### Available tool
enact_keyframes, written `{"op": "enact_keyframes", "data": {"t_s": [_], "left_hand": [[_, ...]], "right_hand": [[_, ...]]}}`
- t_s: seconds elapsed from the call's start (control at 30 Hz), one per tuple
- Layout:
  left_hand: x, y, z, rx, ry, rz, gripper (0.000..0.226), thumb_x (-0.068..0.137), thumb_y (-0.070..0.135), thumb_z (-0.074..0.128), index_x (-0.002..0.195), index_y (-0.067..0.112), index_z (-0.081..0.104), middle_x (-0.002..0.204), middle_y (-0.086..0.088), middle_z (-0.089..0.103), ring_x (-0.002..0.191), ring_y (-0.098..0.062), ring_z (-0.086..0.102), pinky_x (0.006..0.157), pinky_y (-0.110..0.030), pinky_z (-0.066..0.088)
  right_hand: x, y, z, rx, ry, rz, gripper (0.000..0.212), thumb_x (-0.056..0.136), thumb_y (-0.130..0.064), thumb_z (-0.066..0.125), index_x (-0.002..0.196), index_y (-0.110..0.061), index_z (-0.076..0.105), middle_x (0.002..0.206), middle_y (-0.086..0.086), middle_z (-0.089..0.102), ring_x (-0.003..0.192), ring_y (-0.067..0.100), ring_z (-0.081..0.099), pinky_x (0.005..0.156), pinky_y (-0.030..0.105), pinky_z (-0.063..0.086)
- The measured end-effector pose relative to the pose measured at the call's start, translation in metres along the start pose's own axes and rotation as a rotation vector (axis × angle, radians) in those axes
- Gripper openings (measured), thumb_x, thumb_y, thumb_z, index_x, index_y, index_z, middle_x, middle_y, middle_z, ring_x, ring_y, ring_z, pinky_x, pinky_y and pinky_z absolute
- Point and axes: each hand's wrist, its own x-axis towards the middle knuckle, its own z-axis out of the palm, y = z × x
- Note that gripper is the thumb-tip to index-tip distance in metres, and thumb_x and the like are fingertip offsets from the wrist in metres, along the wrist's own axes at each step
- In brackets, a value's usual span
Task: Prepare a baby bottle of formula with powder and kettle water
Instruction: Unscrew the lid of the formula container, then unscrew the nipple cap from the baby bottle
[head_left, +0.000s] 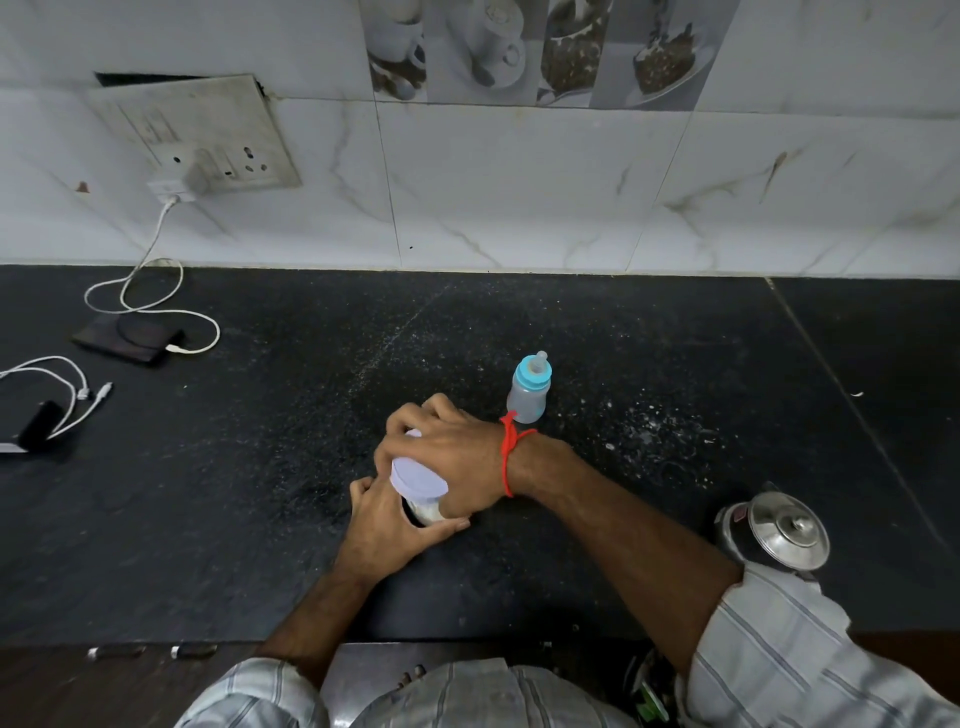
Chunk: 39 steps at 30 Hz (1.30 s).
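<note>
Head view: my left hand (387, 525) grips the jar (423, 512) — probably slippery plastic — while my right hand (447, 452) clamps its lid (415, 475).

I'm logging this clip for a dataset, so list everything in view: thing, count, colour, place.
Baby bottle: one, clear with blue collar, upright behind the hands.
Jar: one, pale lilac lid, held at centre.
Kettle: one, steel, right front edge.
Phone: one, dark, left, charging.
Cables: white, left, one plugged into the wall socket.
Dark device: one, far left edge.
Countertop: black, speckled.
Wall tiles: white marble.
Left hand: gripping the jar body.
Right hand: over the lid, red thread on wrist.
</note>
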Motion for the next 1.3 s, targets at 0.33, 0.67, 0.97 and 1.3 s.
{"op": "enact_keyframes", "data": {"t_s": [0.33,0.67,0.97,1.3], "left_hand": [[-0.002,0.005,-0.012,-0.02,-0.015,-0.086,0.096,0.057,0.077,0.081,0.14,0.049,0.04,0.143,0.025,0.05,0.133,0.002,0.041,0.103,-0.028,0.019],[-0.003,0.007,-0.019,-0.034,-0.06,-0.147,0.106,0.056,0.082,0.074,0.146,0.047,0.031,0.146,0.023,0.047,0.138,-0.005,0.038,0.108,-0.032,0.015],[-0.001,0.004,-0.027,-0.021,-0.164,-0.145,0.142,0.047,0.096,0.065,0.16,0.041,0.0,0.158,0.027,0.026,0.147,0.0,0.021,0.113,-0.032,0.007],[-0.002,-0.005,-0.052,-0.218,0.036,0.063,0.126,0.07,0.094,0.049,0.163,0.03,-0.004,0.171,0.014,0.013,0.152,-0.012,0.029,0.12,-0.053,0.015]], "right_hand": [[-0.108,-0.027,-0.016,0.539,0.613,0.137,0.052,0.074,-0.033,0.083,0.112,-0.022,0.05,0.128,-0.004,0.039,0.126,0.012,0.044,0.098,0.043,0.053],[-0.115,-0.005,0.094,0.456,0.65,0.234,0.036,0.076,-0.039,0.079,0.09,-0.02,0.051,0.137,-0.002,0.048,0.133,0.008,0.043,0.106,0.033,0.041],[-0.11,0.003,0.072,0.361,0.676,0.222,0.056,0.075,-0.06,0.076,0.107,-0.019,0.056,0.125,-0.001,0.047,0.121,0.015,0.043,0.105,0.028,0.039],[-0.042,0.056,-0.03,0.609,0.958,0.516,0.066,0.079,-0.039,0.083,0.133,-0.02,0.05,0.134,0.005,0.044,0.119,0.022,0.052,0.098,0.039,0.051]]}}
